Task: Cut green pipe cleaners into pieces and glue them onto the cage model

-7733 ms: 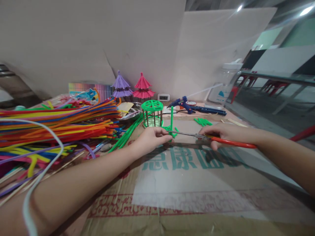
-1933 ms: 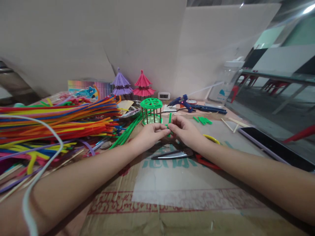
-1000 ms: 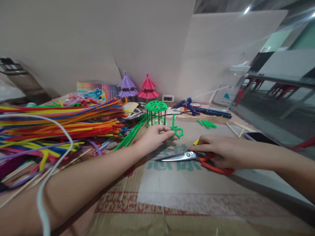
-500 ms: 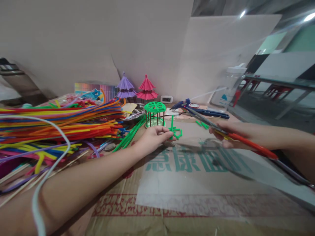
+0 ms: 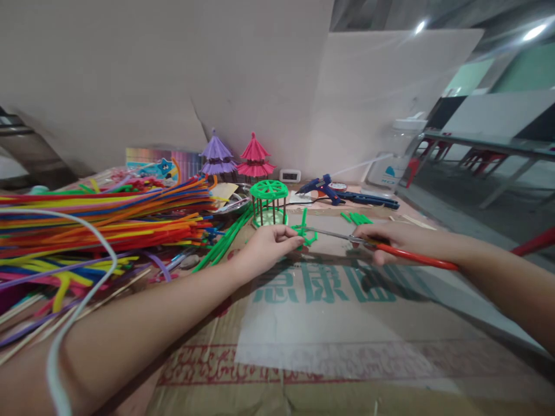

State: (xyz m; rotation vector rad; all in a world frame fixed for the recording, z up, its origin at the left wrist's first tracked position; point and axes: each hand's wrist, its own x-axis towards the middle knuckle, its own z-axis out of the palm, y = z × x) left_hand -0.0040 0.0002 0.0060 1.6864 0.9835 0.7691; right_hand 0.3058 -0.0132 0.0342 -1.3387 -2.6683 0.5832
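Scanning from my left: stems [image 5: 108, 216] heaped, the green cage [image 5: 269, 202] stands built. My left hand [image 5: 264, 248] pinches the star piece [image 5: 306, 234] just above the tabletop [image 5: 347, 323]; my right hand [image 5: 394, 240] is closed on scissors [image 5: 373, 245], tips at it, seemingly trimming. Cut bits [image 5: 358, 218] lie unused.

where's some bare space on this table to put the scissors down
Bare cardboard lies near you, between your two forearms, below the green printing. Crowded: the pipe cleaner pile on the left, and the back edge around the green cage, glue gun and cut green pieces.
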